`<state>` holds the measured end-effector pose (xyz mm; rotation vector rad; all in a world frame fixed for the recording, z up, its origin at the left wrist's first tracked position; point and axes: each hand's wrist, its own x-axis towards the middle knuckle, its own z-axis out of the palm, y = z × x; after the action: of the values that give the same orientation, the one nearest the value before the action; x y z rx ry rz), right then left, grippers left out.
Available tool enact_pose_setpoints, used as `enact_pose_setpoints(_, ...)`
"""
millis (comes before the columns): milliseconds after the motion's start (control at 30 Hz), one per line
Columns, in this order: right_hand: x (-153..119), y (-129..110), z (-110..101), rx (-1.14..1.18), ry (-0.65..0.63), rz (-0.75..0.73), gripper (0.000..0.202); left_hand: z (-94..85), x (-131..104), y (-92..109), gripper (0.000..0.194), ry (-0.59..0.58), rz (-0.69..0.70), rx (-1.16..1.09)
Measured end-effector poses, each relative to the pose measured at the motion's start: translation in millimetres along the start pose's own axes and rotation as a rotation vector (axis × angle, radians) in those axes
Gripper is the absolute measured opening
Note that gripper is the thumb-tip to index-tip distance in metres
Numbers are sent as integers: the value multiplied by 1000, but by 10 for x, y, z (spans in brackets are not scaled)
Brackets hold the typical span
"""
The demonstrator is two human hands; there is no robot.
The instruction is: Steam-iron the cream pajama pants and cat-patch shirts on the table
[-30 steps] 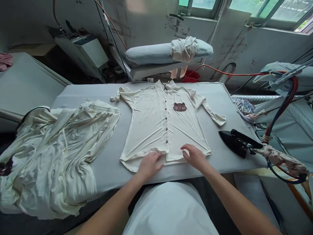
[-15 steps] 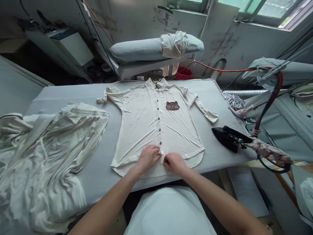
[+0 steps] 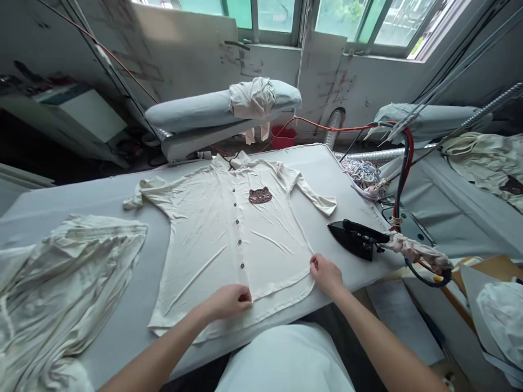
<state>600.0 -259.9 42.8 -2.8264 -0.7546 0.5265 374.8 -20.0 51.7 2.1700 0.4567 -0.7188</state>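
A cream button-up shirt [image 3: 204, 239] lies front side up, collar away from me, with dark buttons down its middle and a brown cat-face patch [image 3: 260, 195] on the chest. My left hand [image 3: 232, 301] pinches the bottom of the button band at the hem. At the shirt's right side edge, near the lower corner, my right hand [image 3: 326, 273] is closed on the fabric. Beyond that hand a black iron [image 3: 356, 238] rests on the padded table, its handle joined to a cloth-wrapped hose [image 3: 419, 251].
Crumpled cream garments [image 3: 73, 277] cover the table's left end. A padded sleeve arm [image 3: 192, 109] stands behind the far edge. A tangle of cords [image 3: 362, 171] lies at the right edge, and red and black hoses [image 3: 402, 174] hang near the iron.
My right hand has moved from the button band out to the shirt's right side edge. My left hand stays at the band's bottom. The view has swung rightward and up.
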Motion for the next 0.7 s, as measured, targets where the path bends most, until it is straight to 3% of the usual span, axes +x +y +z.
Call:
enact_pose_setpoints(67, -22, -62, -2, -14, 16, -32, 20, -203, 197, 131, 24, 24, 24, -26)
enact_pose_setpoints(200, -18, -622, 113, 106, 255, -295, 33, -701, 925, 633, 30, 564, 198, 49)
enact_pose_setpoints(267, 59, -822, 235, 128, 275, -405, 50, -982, 1403, 953, 26, 718, 208, 68)
enact_pose_setpoints(333, 165, -834, 389, 101, 199, -429, 63, -1272, 1902, 1253, 36, 801, 102, 116)
enact_pose_setpoints(433, 273, -573, 628, 67, 129, -395, 69, -1717, 2599, 1581, 55, 765, -93, 224)
enact_pose_setpoints(500, 273, -351, 743, 43, 169, -376, 70, -1984, 2992, 1704, 38, 682, -113, 267)
enact_pose_setpoints(567, 223, -173, 797, 14, 212, -341, 70, -2174, 3290, 1771, 21, 643, -48, 282)
enact_pose_setpoints(633, 147, -41, 795, -10, 231, -307, 69, -2242, 3445, 1793, 19, 643, 21, 275)
enact_pose_setpoints(700, 66, 87, 754, -20, 246, -311, 68, -2163, 3398, 1760, 22, 641, 99, 246)
